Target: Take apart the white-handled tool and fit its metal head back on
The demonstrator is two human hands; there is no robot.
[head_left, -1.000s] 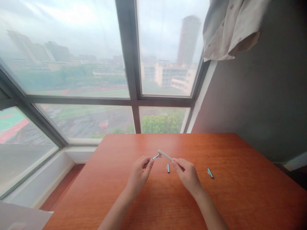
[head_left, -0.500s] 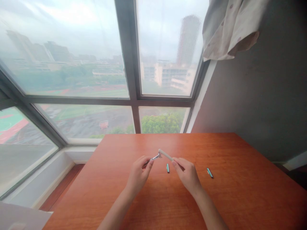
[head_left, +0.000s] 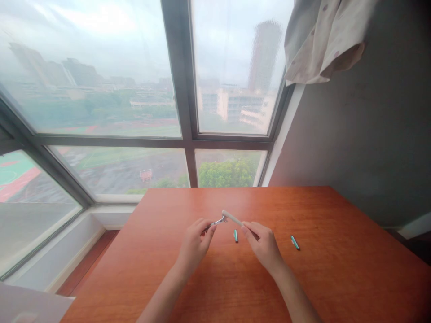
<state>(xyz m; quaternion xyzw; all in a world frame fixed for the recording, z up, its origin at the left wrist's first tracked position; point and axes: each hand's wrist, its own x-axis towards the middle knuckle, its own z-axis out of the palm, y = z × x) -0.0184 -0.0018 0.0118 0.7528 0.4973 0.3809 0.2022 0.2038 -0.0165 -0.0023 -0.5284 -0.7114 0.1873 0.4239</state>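
Pinched between the thumb and fingers of my left hand is a razor handle, its silver head end pointing right and no blade cartridge on it. My right hand is closed on a pale toothbrush, which slants up to the left. The toothbrush's head meets the razor handle's tip above the table. One green-and-black razor cartridge lies just left of my right hand. A second razor cartridge rests farther right.
Both forearms reach over a reddish-brown wooden table. Its far edge faces a large window with a grey frame. A light curtain hangs at the upper right, beside a grey wall.
Almost nothing differs. The razor handle and toothbrush head have shifted very slightly, still touching, and both hands keep their grips. The cartridges lie where they were.
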